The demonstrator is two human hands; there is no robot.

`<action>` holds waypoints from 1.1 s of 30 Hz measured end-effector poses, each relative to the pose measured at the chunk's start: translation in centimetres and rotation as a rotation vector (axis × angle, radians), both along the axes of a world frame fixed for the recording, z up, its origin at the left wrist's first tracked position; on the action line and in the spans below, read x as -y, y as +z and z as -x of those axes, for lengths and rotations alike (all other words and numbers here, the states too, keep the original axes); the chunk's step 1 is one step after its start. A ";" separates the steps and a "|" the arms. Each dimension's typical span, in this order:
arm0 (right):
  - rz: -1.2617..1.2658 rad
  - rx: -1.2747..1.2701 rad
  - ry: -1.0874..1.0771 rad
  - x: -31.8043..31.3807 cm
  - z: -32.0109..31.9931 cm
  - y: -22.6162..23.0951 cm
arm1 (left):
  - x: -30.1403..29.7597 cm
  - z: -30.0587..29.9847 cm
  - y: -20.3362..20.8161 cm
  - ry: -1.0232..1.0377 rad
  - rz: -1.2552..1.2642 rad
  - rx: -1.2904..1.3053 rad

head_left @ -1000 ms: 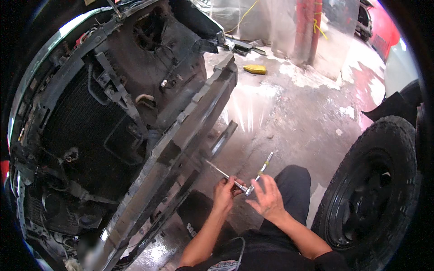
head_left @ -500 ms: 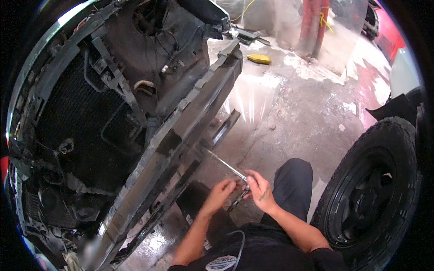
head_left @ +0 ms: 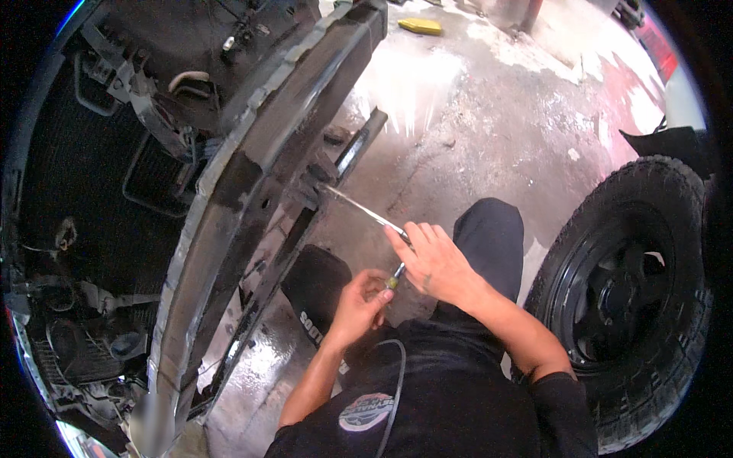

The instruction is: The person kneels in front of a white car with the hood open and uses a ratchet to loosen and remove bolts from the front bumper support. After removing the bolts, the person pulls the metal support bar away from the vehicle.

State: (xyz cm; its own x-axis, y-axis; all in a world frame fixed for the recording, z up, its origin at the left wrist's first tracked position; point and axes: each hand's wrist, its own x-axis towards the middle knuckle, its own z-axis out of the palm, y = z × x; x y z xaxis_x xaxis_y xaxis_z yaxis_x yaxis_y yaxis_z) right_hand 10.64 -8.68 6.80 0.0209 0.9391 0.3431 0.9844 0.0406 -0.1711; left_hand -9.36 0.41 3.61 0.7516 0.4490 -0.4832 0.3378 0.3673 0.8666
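Note:
My right hand (head_left: 435,259) is closed over the near end of a long silver extension bar (head_left: 359,206), where the head of what looks like a ratchet wrench is hidden beneath my fingers. The bar's far tip meets a dark bracket (head_left: 309,187) on the underside of the car's front crossmember (head_left: 229,206). Below the right hand, my left hand (head_left: 363,305) pinches the ratchet wrench's short handle (head_left: 397,276) between thumb and fingers; a yellowish band shows there. Both hands are in front of the crossmember, above my bent knees.
At left lies the opened car front with its dark radiator (head_left: 92,175). A black wheel with a thick tyre (head_left: 618,282) stands close by my right arm. Farther off, a yellow object (head_left: 420,27) sits on the wet, stained floor (head_left: 458,145), near a red post (head_left: 521,11).
My view has shifted down and closer. My right hand has turned palm down over the tool's head, and my left hand has taken hold of the handle that was hanging under the right hand.

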 end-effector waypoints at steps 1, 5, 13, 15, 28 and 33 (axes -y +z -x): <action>0.023 0.026 -0.025 -0.5 0.2 -1.2 | 0.1 0.0 0.5 0.011 -0.010 -0.013; 0.087 -0.157 -0.055 -1.1 -0.3 -3.4 | 0.8 1.3 3.7 0.097 0.021 0.098; -0.009 -0.811 -0.013 -1.7 -0.7 -4.2 | 0.8 -3.9 6.9 0.113 -1.121 0.542; -0.092 -0.933 0.012 -2.0 -1.0 -7.9 | -0.2 -8.3 8.6 0.003 -1.216 0.453; -0.161 -1.618 -0.133 -1.8 -0.5 -9.0 | -4.3 -24.5 5.3 -0.388 -1.079 0.219; 0.092 -0.699 -0.452 1.4 -0.6 -3.6 | -5.4 -23.6 5.6 -0.455 -1.134 0.182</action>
